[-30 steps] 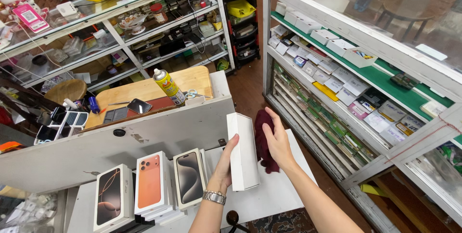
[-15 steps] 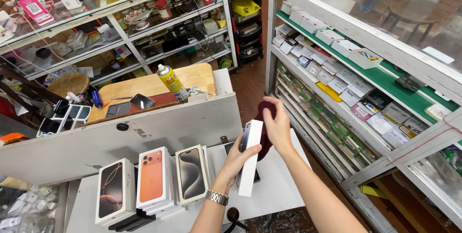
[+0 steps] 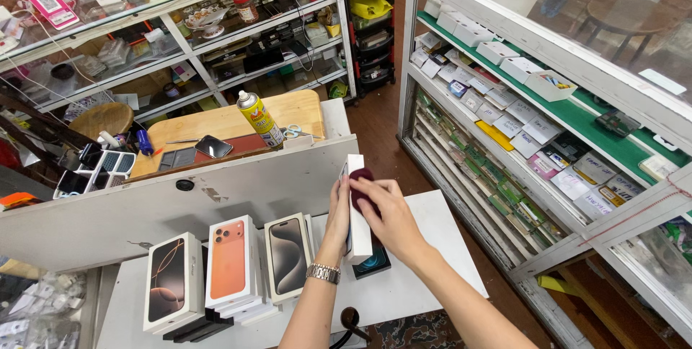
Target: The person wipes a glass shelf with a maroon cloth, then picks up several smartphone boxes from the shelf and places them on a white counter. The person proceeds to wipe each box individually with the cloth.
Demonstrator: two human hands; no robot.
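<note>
Head view, shop counter. The left hand (image 3: 337, 208) grips a white box (image 3: 356, 208) from its far side and stands it on edge above the white table (image 3: 432, 248), so that one narrow side faces the person and is free to be reached. The right hand (image 3: 389, 216) is closed on a dark red cloth (image 3: 361, 180) and presses it flat against that upper side of the box; fingers spread over the cloth keep it bearing on the surface. The left wrist carries a metal watch (image 3: 324, 273). Beneath the raised box a dark flat item (image 3: 375, 262) lies on the table; what it is cannot be told.

To the left, three phone boxes stand upright in a row, faces toward the person as for display: a black-fronted one (image 3: 170, 290), an orange one (image 3: 231, 270) and a grey one (image 3: 287, 255). Behind them a grey partition (image 3: 180, 205) screens a wooden worktop (image 3: 223, 122), where a yellow spray can (image 3: 260, 118), scissors (image 3: 291, 131) and a phone (image 3: 213, 146) lie near at hand. To the right, a glass case (image 3: 548, 46) holds small boxes on green shelves, well apart from both hands
</note>
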